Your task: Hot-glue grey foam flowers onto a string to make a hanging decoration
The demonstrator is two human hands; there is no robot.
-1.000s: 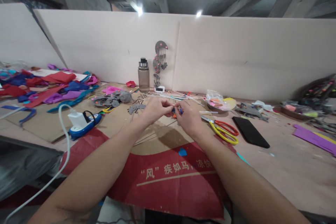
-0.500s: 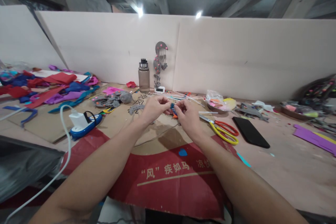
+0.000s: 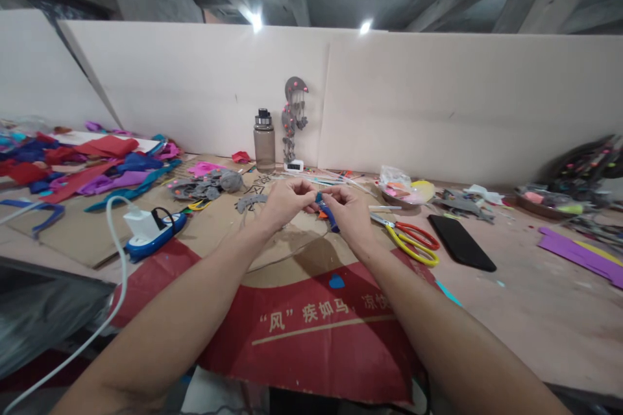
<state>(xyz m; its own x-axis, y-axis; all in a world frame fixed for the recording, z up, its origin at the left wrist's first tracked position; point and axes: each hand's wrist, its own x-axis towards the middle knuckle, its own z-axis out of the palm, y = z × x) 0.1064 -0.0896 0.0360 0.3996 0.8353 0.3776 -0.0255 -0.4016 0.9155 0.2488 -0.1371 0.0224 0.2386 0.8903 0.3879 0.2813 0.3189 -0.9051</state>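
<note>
Over the cardboard, the fingertips of my left hand (image 3: 288,202) and my right hand (image 3: 348,209) nearly meet, both pinched. Between them is a small teal-blue piece (image 3: 318,197), mostly covered by the fingers. Just under my right fingers shows a dark blue piece (image 3: 331,219) with a bit of orange beside it; whether it is held or lies on the board I cannot tell. A thin grey cord (image 3: 287,254) runs across the cardboard below my hands. Nearer to me, a blue heart cutout (image 3: 336,281) lies on the red printed part. Scissors (image 3: 413,240) rest beside my right wrist.
A phone (image 3: 461,243) lies right of the scissors. Behind stand a bottle (image 3: 264,142) and a grey moon-shaped hanging ornament (image 3: 294,113). On the left are a blue power strip (image 3: 158,237) with a white cable and a pile of coloured cloth (image 3: 97,165). A bowl (image 3: 406,196) holds scraps.
More of the dark blue piece shows beneath my right fingers. Both hands keep their pinch in almost the same place. The whole view has shifted slightly.
</note>
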